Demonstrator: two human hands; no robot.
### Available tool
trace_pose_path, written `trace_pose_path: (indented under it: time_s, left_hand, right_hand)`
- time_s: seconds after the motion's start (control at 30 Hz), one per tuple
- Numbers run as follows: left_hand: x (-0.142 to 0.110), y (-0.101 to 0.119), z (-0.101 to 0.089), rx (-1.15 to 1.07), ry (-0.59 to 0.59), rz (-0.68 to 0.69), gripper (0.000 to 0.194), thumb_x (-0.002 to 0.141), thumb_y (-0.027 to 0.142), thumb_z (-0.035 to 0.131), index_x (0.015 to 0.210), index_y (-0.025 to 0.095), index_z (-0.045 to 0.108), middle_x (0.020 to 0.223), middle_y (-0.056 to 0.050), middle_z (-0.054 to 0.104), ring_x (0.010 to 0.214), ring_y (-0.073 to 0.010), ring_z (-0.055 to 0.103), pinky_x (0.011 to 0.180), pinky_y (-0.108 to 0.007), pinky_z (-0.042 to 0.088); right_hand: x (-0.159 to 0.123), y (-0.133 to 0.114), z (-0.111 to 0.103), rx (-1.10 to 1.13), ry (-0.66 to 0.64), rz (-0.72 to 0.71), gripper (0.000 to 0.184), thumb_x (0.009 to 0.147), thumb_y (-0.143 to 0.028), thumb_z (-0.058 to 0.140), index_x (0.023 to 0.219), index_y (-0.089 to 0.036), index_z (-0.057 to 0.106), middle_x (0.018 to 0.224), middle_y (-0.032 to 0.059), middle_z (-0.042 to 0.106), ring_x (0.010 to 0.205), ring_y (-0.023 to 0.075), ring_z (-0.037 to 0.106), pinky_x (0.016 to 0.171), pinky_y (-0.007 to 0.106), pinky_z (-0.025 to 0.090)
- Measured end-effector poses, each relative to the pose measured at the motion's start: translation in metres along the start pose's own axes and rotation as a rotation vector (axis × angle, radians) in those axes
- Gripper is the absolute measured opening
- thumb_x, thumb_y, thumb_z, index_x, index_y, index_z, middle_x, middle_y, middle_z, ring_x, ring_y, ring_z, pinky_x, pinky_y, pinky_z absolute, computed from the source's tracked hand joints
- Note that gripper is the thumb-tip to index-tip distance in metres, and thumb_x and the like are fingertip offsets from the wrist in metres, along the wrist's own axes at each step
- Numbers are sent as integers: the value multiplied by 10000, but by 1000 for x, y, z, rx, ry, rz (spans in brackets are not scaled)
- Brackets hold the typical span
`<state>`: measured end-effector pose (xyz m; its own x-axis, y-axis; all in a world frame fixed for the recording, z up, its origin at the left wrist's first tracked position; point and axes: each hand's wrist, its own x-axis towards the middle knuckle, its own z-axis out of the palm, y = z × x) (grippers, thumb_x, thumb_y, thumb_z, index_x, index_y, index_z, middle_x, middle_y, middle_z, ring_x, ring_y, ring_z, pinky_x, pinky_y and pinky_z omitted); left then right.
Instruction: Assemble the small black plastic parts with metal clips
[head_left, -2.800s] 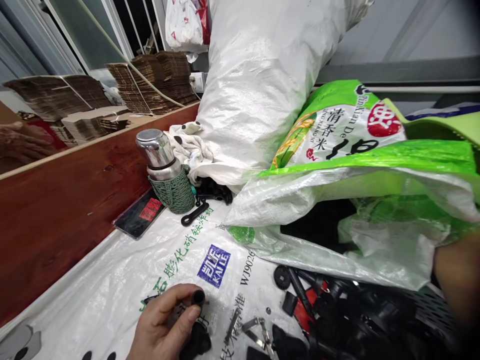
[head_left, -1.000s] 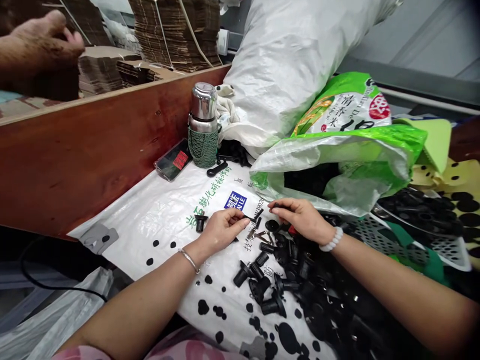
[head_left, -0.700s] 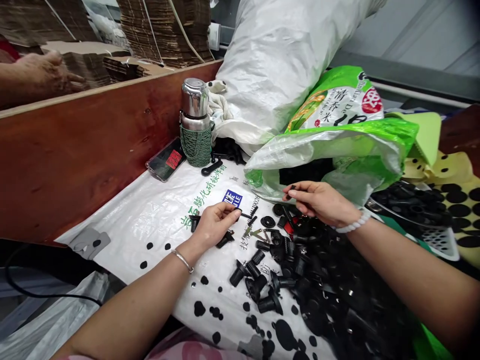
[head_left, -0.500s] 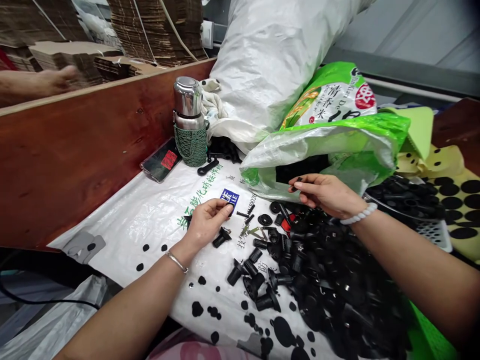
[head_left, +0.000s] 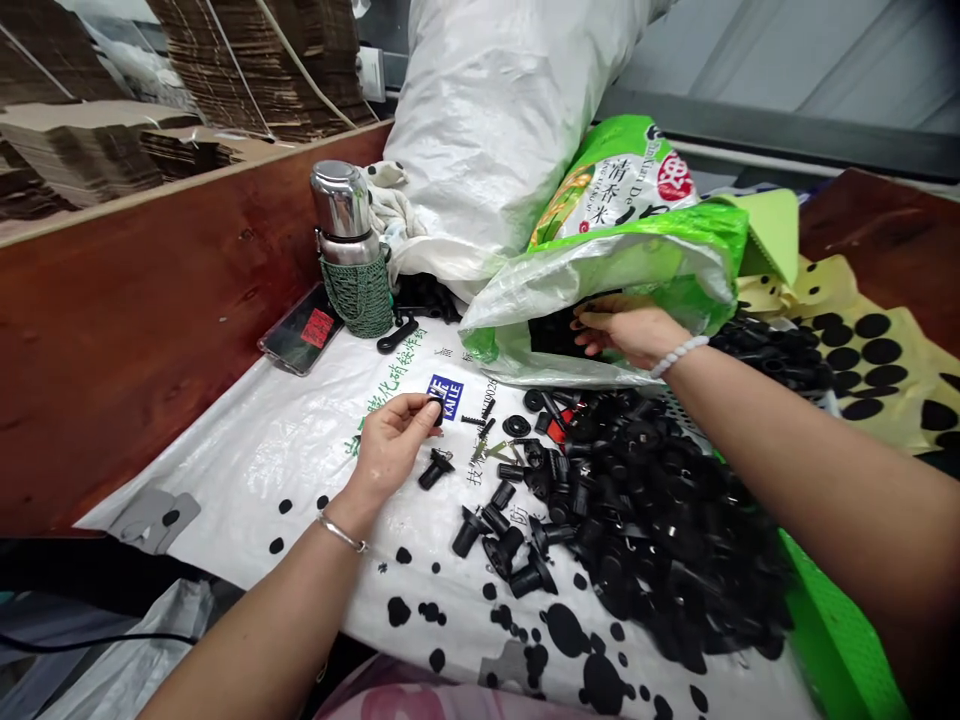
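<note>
My left hand [head_left: 388, 442] rests on the white woven sheet [head_left: 247, 480] beside a blue KAILE logo, pinching a small black plastic part [head_left: 433, 408] between thumb and fingertips. A similar loose black fitting [head_left: 435, 468] lies just below that hand. My right hand [head_left: 624, 332] sits at the mouth of a green-trimmed plastic rice bag [head_left: 600, 290], fingers extended over its dark opening, with nothing visible in them. A large heap of black plastic fittings [head_left: 645, 510] spreads below that hand, with several small metal pieces [head_left: 484, 445] at its left.
A steel flask in a green knitted sleeve [head_left: 346, 250] and a phone [head_left: 302, 328] stand by a reddish wooden board [head_left: 127, 340]. Behind it are stacked cardboard sheets [head_left: 240, 70]. A large white sack [head_left: 487, 130] rises at the back; a yellow spotted sheet [head_left: 862, 375] lies right.
My right hand has moved up from above the heap to the bag's mouth, and the small part in its fingers no longer shows. The other person's hand beyond the board has left view.
</note>
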<state>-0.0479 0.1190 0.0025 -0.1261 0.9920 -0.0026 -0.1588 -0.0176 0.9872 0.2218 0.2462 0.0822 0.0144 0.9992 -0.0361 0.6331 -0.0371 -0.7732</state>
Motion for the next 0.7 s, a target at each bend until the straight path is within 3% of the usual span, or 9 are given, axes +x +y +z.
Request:
trace_pose_path:
  time_s: [0.13,0.2,0.33,0.5,0.6,0.7]
  left_hand:
    - [-1,1,0,-21,-3,5,318,650,378,712,802,112,628,705,-14,644,618,-109,603,606,-251,551]
    - [-2,3,0,-31,-10,13,314,649,377,712,802,116,628,703,-11,640,619,-108,601,604,-251,549]
    - [-4,6,1,-22,-25,16,312,648,384,706,787,117,626,694,-10,638,579,-102,597,591,-252,541]
    - [-6,7,-1,-42,-8,20,326,634,381,715,795,113,624,695,-10,638,595,-104,601,592,-249,543]
    - [-7,5,-5,-55,3,25,332,642,377,713,818,111,621,701,-12,643,592,-105,604,593,-253,545]
    - [-7,4,-7,-62,-7,34,318,667,367,699,844,114,620,714,-15,647,604,-109,612,602,-257,548]
  right_hand:
    - [-3,-3,2,-246,47,-124,322,726,-190,621,1034,-120,560,975,131,647,721,195,635,552,277,509]
    - [-15,-7,8,-369,18,-207,323,728,-204,616,1033,-104,585,970,135,656,788,221,633,644,306,504]
    - [-57,-20,39,-558,-214,-417,204,789,-220,546,946,-148,654,921,84,681,832,203,625,749,298,466]
    - [-97,-28,82,-761,-487,-605,71,725,-207,611,744,-196,678,798,46,686,724,189,606,635,261,429]
    - [-91,-30,82,-852,-493,-612,129,769,-188,551,743,-187,677,805,66,685,720,194,604,609,261,410]
    - [-76,-31,65,-906,-441,-572,183,808,-187,500,810,-180,684,854,78,690,767,205,612,632,267,409]
